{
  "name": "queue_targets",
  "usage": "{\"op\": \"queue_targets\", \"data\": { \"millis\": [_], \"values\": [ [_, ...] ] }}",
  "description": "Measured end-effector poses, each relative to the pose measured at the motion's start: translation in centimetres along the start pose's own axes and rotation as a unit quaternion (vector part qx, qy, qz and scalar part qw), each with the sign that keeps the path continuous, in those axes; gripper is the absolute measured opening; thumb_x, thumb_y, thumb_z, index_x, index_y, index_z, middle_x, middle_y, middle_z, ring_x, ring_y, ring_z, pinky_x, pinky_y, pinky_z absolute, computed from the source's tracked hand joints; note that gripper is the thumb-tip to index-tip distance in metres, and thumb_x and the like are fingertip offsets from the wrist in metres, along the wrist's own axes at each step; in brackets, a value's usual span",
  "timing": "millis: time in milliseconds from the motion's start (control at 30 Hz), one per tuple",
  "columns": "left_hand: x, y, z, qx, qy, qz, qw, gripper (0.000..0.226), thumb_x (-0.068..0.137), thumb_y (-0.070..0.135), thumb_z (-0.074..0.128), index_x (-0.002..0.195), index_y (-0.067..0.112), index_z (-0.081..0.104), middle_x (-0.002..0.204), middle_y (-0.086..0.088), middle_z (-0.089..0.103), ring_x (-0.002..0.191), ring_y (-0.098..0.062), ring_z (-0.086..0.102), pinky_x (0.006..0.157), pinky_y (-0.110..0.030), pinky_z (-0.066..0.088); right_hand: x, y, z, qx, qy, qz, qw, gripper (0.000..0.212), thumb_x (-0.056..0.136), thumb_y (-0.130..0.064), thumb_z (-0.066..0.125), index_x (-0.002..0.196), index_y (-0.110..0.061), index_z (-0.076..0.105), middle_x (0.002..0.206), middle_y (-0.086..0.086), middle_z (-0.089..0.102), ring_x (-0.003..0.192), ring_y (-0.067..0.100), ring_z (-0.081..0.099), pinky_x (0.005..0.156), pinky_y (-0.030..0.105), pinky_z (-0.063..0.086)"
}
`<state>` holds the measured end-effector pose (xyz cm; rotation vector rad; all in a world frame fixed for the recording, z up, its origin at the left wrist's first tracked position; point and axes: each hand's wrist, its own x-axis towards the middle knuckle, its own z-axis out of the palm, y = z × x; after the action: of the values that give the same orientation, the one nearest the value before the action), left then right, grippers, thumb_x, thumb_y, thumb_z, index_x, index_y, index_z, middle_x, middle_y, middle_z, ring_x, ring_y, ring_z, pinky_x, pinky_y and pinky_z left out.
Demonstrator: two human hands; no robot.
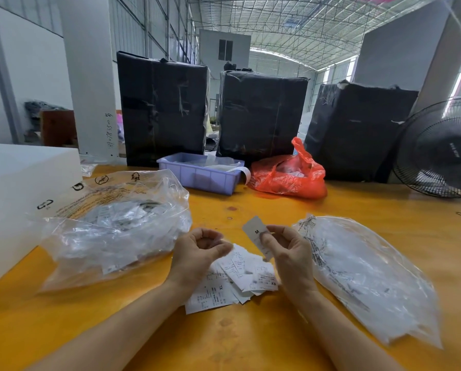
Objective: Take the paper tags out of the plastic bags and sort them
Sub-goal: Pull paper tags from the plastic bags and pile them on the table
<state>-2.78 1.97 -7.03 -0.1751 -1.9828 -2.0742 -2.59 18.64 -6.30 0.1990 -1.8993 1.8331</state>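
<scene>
My right hand pinches a white paper tag marked M and holds it up over the yellow table. My left hand hovers beside it with its fingers curled; whether a small clear bag is between them I cannot tell. Under both hands lies a loose pile of paper tags, some marked XL and XS. A large clear plastic bag with bagged tags inside sits to the left. A flat heap of empty clear bags lies to the right.
A white foam box stands at the left edge. Behind are a lilac plastic bin, a red plastic bag and three black wrapped parcels. A black fan stands at the far right.
</scene>
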Motion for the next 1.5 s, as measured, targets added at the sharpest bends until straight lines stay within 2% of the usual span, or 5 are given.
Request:
{"op": "queue_targets", "data": {
  "millis": [133,467,733,1033,1500],
  "values": [
    [-0.1,0.1,0.0,-0.006,-0.002,-0.006,1.0,0.029,0.064,0.001,0.082,0.087,0.006,0.064,0.067,-0.001,0.072,0.064,-0.008,0.069,0.059,-0.012,0.05,0.5,-0.7,-0.3,0.001,-0.035,0.022,0.999,0.008,0.084,-0.009,0.067,0.086,-0.001,0.066,0.08,0.014,0.07,0.074,0.025,0.069,0.066,0.041,0.055],
    [-0.2,0.5,0.1,0.001,-0.027,-0.017,0.999,0.04,0.061,0.012,0.082,0.096,0.008,0.063,0.076,-0.007,0.074,0.068,-0.012,0.07,0.056,-0.012,0.047,-0.1,-2.7,0.1,-0.045,-0.144,-0.025,0.988,0.013,0.079,0.001,0.071,0.087,-0.003,0.062,0.068,0.005,0.068,0.054,0.016,0.066,0.049,0.022,0.05],
    [-0.5,0.8,0.5,0.031,-0.038,-0.014,0.999,0.036,0.064,0.011,0.081,0.095,0.009,0.063,0.076,-0.003,0.074,0.065,-0.008,0.069,0.054,-0.011,0.047,-0.7,-3.3,0.1,-0.185,-0.123,-0.078,0.972,0.013,0.081,-0.005,0.071,0.089,-0.01,0.062,0.073,0.005,0.069,0.055,0.01,0.067,0.056,0.032,0.056],
    [-0.6,0.8,0.5,0.038,-0.035,-0.013,0.999,0.032,0.066,0.011,0.081,0.093,0.012,0.062,0.075,-0.004,0.074,0.062,-0.006,0.067,0.051,-0.01,0.044,-1.0,-3.3,0.5,-0.222,-0.101,-0.104,0.964,0.01,0.081,-0.006,0.07,0.089,-0.008,0.064,0.071,0.003,0.067,0.055,0.003,0.065,0.045,0.01,0.044],
    [-0.4,0.5,0.2,0.05,-0.023,-0.002,0.998,0.032,0.067,0.009,0.082,0.093,0.01,0.063,0.074,-0.003,0.074,0.063,-0.008,0.068,0.054,-0.01,0.045,-0.6,-3.4,0.2,-0.182,-0.1,-0.08,0.975,0.012,0.08,-0.004,0.071,0.088,-0.009,0.064,0.075,0.005,0.068,0.053,0.014,0.067,0.056,0.035,0.056]
  ]
}}
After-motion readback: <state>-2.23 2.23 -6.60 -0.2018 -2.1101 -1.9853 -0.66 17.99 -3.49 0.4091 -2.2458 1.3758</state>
